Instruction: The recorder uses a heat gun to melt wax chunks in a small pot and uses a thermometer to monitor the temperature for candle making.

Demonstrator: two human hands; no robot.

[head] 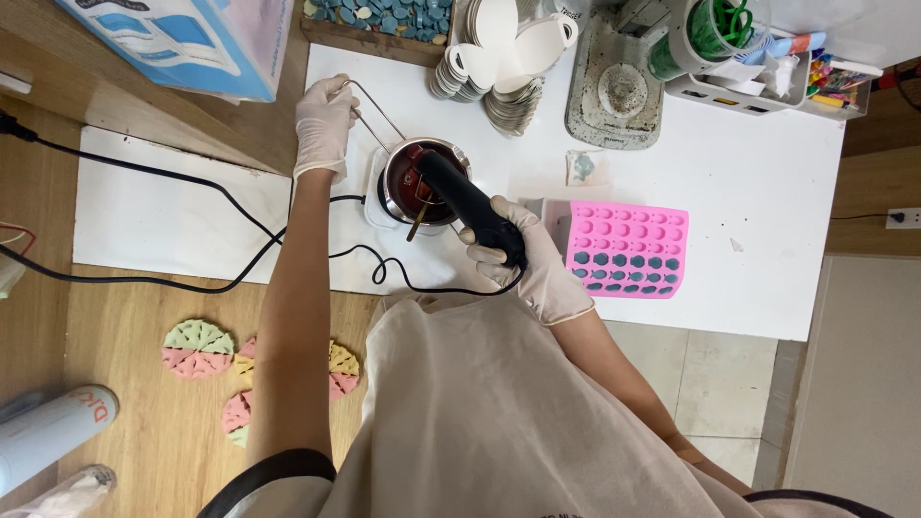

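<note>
The right hand (523,254), gloved in white, is clenched around the grip of a black heat gun (470,203), whose barrel slants up and to the left so that its nozzle sits right over the mouth of a small metal melting pot (422,182). The left hand (324,123), also gloved, is closed on the end of the pot's wire handle (376,110), which juts away from the pot toward the far side of the bench; the grip looks like a steadying one.

The pot holds a dark reddish-brown liquid, and a thin stick (418,223) leans in it with its end poking out over the near rim. The pot stands on a small white warmer base (376,203), from which a black cord (192,240) snakes off to the left across the white bench (767,192).

Judging from this, the step in hand is heating the contents of the pot from above. The next move would seem to call for keeping the nozzle clear of the liquid and the stick, and holding the pot level.

Just right of the right hand lies a pink silicone mould (628,247); its nearer rows of cavities are filled with dark blue-grey material, the farther rows empty. Beyond the pot sit stacks of white paper tags (499,58).
</note>
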